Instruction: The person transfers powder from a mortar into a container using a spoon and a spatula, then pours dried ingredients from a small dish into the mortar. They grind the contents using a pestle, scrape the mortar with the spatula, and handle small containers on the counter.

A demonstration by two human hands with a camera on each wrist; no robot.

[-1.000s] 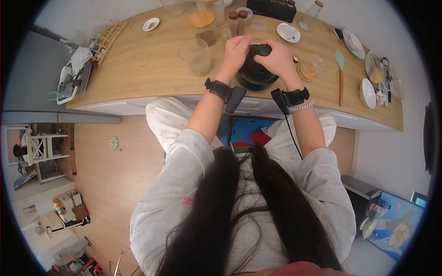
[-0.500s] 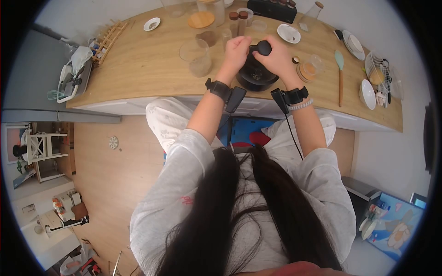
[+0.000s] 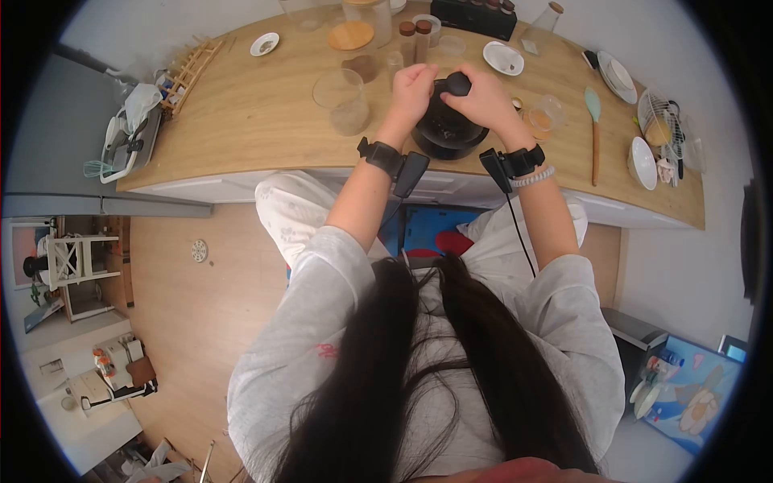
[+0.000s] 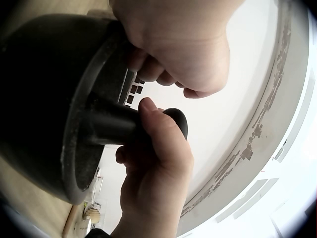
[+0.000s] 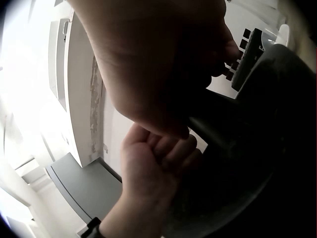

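A black mortar (image 3: 447,138) stands near the counter's front edge in the head view. My left hand (image 3: 413,92) holds its left rim with curled fingers, which also show beside the mortar in the right wrist view. The right hand (image 3: 485,101) is wrapped around the black pestle (image 4: 116,124), thumb along the shaft near the knobbed top. In the left wrist view the pestle's shaft leads down inside the mortar's rim, its lower end hidden. The mortar's contents do not show clearly.
Left of the mortar stands a clear glass container (image 3: 350,117). Behind are brown-capped tubes (image 3: 407,44) and a small white dish (image 3: 504,58). To the right lie a spatula (image 3: 595,121) with a wooden handle and a white bowl (image 3: 642,163).
The pestle's top has tipped and shifted slightly within the right hand's grip. My right wrist has moved a little to the right; the left hand stays on the rim.
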